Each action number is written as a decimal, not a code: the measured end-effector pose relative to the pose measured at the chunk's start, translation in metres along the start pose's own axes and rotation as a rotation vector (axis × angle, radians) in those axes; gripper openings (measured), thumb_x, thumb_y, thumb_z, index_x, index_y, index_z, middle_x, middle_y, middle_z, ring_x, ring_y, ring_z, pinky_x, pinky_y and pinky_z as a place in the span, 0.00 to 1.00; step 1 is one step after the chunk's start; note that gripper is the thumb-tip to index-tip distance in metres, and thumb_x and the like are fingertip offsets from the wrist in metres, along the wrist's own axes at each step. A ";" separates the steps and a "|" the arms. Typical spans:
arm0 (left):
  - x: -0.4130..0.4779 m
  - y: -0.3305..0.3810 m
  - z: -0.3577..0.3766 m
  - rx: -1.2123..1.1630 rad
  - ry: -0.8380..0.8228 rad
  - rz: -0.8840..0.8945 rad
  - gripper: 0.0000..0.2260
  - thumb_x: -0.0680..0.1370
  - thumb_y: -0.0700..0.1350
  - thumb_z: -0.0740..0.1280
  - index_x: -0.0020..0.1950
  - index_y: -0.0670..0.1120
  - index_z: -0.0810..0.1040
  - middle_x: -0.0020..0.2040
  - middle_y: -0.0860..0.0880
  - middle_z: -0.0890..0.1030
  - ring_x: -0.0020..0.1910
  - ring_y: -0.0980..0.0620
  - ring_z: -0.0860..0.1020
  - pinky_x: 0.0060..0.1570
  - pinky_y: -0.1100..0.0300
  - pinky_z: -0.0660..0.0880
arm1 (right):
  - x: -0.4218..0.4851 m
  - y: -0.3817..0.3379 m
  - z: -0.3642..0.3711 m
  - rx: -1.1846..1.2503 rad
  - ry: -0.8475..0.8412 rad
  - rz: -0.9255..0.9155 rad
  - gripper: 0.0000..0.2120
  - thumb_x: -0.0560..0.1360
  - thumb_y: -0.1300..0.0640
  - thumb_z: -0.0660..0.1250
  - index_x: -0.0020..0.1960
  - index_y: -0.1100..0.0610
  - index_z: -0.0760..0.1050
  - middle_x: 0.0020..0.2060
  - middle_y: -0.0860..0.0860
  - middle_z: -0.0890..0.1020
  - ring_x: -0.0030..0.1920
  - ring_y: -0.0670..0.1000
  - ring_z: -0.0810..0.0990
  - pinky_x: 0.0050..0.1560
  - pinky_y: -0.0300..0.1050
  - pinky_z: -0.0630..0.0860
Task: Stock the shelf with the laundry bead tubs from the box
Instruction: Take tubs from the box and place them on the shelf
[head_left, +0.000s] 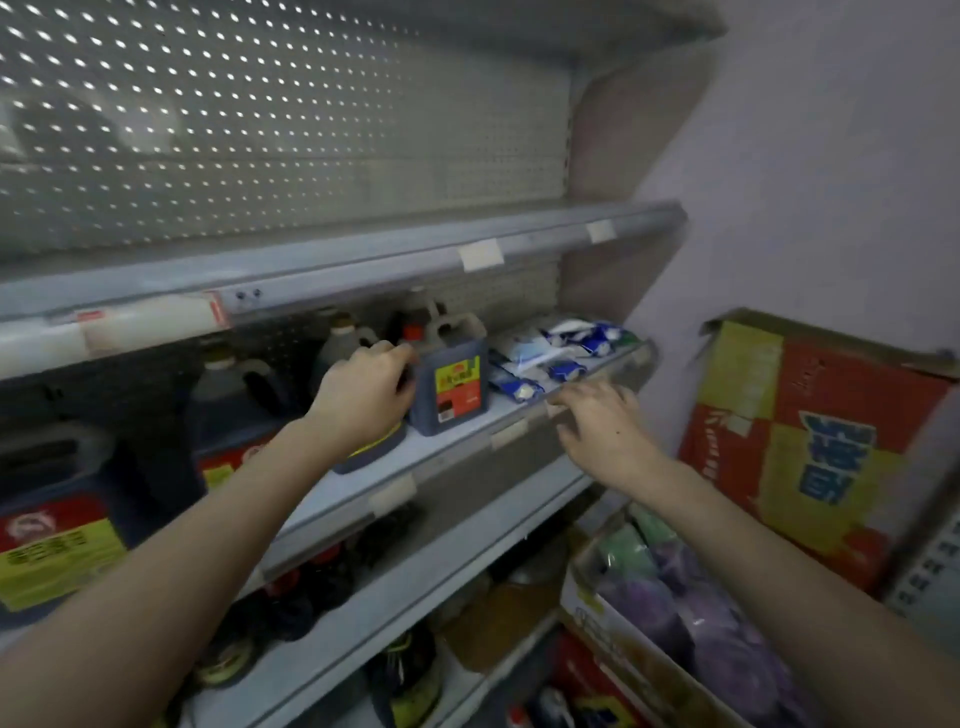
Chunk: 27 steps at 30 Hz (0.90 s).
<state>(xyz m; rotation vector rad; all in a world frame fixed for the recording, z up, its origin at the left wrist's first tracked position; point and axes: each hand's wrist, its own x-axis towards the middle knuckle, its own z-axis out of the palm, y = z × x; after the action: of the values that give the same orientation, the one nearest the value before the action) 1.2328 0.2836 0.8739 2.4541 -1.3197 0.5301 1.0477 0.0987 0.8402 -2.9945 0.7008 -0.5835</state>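
The open cardboard box (597, 605) stands at the lower right and holds purple laundry bead tubs (727, 644) and a green tub (623, 551). My left hand (363, 397) reaches onto the middle shelf (483, 423), fingers curled around the top of a dark jug (371, 449) with a yellow label, right beside another dark jug (454, 387). My right hand (605, 431) hovers with fingers spread at the shelf's front edge, holding nothing, above the box.
More dark jugs (57, 540) fill the shelf's left. Blue and white packets (550, 358) lie at its right end. The upper shelf (363, 249) is bare. Dark bottles (311, 587) crowd the lower shelves. A red and yellow carton (810, 441) leans against the right wall.
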 end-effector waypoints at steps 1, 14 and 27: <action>0.006 0.011 0.015 0.009 -0.032 0.015 0.10 0.78 0.46 0.60 0.58 0.48 0.73 0.55 0.45 0.76 0.52 0.41 0.76 0.44 0.52 0.71 | -0.006 0.016 0.005 -0.007 -0.013 0.024 0.19 0.77 0.55 0.60 0.67 0.52 0.69 0.66 0.50 0.72 0.68 0.53 0.66 0.67 0.50 0.60; 0.087 0.111 0.221 -0.059 -0.435 0.301 0.14 0.78 0.45 0.60 0.63 0.47 0.72 0.63 0.45 0.74 0.59 0.44 0.75 0.53 0.52 0.73 | -0.051 0.177 0.102 0.057 -0.147 0.524 0.13 0.74 0.56 0.62 0.58 0.51 0.76 0.55 0.50 0.79 0.60 0.55 0.74 0.60 0.51 0.67; 0.095 0.167 0.431 -0.291 -0.824 0.361 0.11 0.78 0.45 0.61 0.60 0.45 0.72 0.56 0.45 0.76 0.52 0.46 0.76 0.49 0.50 0.75 | -0.123 0.255 0.226 0.216 -0.231 1.048 0.10 0.75 0.60 0.62 0.54 0.58 0.79 0.49 0.59 0.82 0.50 0.62 0.79 0.49 0.52 0.76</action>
<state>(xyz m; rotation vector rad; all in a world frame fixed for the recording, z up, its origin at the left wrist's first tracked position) 1.2163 -0.0594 0.5509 2.2463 -1.9740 -0.6520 0.9183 -0.0937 0.5619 -2.0047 1.7917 -0.2054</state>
